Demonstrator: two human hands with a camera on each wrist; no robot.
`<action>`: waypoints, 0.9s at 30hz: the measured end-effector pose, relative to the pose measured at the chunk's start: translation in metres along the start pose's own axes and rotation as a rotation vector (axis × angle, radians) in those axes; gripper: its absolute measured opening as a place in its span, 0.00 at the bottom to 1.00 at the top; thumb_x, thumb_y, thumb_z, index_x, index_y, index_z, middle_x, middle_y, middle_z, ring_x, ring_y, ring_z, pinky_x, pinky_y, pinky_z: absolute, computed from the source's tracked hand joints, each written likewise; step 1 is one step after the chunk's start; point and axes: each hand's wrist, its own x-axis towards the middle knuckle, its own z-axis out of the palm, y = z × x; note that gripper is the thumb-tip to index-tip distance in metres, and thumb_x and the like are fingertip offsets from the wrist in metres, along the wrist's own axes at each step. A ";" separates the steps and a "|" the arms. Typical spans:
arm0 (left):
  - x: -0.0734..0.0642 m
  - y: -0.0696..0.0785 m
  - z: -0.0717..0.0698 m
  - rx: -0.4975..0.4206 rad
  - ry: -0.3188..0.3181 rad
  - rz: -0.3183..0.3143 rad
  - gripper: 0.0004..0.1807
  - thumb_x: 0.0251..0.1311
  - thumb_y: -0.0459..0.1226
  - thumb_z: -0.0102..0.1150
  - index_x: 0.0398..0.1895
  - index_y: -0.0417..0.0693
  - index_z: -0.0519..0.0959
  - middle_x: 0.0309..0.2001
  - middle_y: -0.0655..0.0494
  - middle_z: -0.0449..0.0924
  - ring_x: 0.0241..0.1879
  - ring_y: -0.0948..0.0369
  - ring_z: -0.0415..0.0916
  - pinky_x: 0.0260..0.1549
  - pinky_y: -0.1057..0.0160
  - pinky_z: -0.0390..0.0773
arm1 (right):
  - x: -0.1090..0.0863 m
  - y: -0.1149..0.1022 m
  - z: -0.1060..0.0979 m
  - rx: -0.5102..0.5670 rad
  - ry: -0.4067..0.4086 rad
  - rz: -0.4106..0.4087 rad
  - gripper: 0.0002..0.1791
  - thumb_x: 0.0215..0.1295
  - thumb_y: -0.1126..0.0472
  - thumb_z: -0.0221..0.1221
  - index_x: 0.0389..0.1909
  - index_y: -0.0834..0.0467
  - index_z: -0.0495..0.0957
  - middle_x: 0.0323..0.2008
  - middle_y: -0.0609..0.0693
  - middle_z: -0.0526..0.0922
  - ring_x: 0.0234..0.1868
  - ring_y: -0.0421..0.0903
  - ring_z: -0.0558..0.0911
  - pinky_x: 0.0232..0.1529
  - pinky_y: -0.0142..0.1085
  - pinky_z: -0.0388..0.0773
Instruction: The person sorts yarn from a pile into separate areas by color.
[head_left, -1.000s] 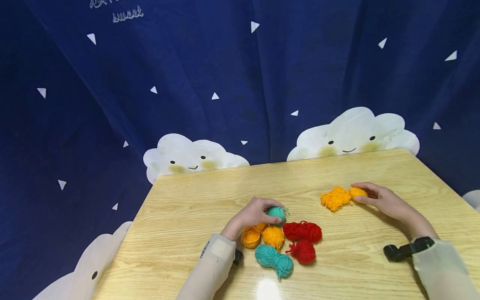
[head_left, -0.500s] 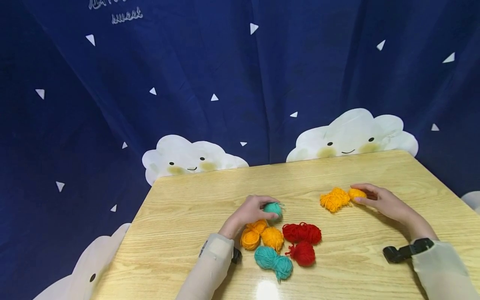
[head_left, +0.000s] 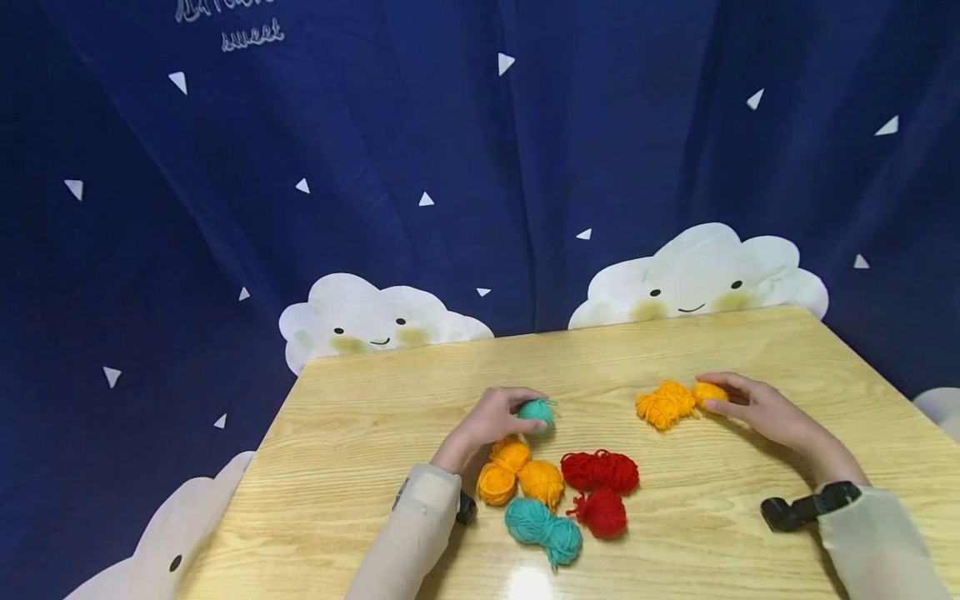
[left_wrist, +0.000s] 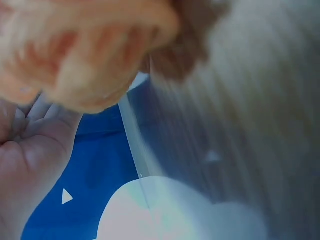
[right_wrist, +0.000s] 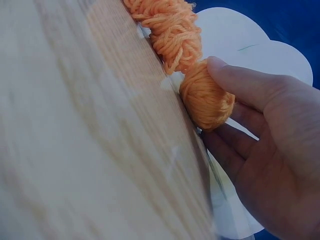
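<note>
My left hand (head_left: 491, 418) curls its fingers and thumb around a small teal yarn ball (head_left: 537, 414), just behind a bunched group of yarn. At the back right, my right hand (head_left: 765, 410) holds an orange yarn ball (head_left: 709, 394) between thumb and fingers. That orange ball (right_wrist: 206, 97) rests at the tabletop in the right wrist view, right against a shaggy orange yarn bundle (right_wrist: 176, 42). In the left wrist view a blurred orange yarn skein (left_wrist: 85, 55) looms close to the camera, the palm of the left hand (left_wrist: 37, 150) behind it; the teal ball is hidden there.
In front of the left hand lie an orange skein (head_left: 504, 472), an orange ball (head_left: 542, 483), a teal skein (head_left: 543, 531), a red skein (head_left: 600, 472) and a red ball (head_left: 602, 513). A blue curtain (head_left: 405, 125) hangs behind the wooden table (head_left: 360, 433).
My left hand has drawn the teal ball leftward, away from the red skein, uncovering more of the orange skein. The right hand keeps its hold on the orange ball.
</note>
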 end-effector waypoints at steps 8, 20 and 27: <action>0.005 -0.005 -0.005 0.007 0.040 0.023 0.22 0.58 0.43 0.68 0.57 0.51 0.81 0.55 0.53 0.84 0.49 0.61 0.81 0.51 0.68 0.79 | -0.001 -0.002 0.000 0.010 0.005 0.005 0.34 0.71 0.44 0.54 0.70 0.61 0.65 0.67 0.68 0.68 0.66 0.66 0.66 0.60 0.64 0.65; 0.012 -0.013 -0.010 -0.083 0.090 0.033 0.22 0.58 0.41 0.68 0.57 0.49 0.81 0.53 0.52 0.84 0.49 0.60 0.82 0.51 0.67 0.80 | -0.003 -0.003 0.001 0.012 0.012 0.015 0.34 0.71 0.44 0.54 0.69 0.61 0.65 0.66 0.67 0.69 0.65 0.65 0.68 0.60 0.56 0.69; 0.017 -0.018 -0.011 -0.103 0.134 0.057 0.22 0.58 0.40 0.68 0.56 0.46 0.81 0.54 0.49 0.84 0.50 0.56 0.82 0.53 0.58 0.81 | -0.003 -0.002 0.001 0.004 0.020 0.025 0.33 0.71 0.43 0.54 0.69 0.59 0.66 0.66 0.66 0.70 0.65 0.63 0.69 0.60 0.57 0.69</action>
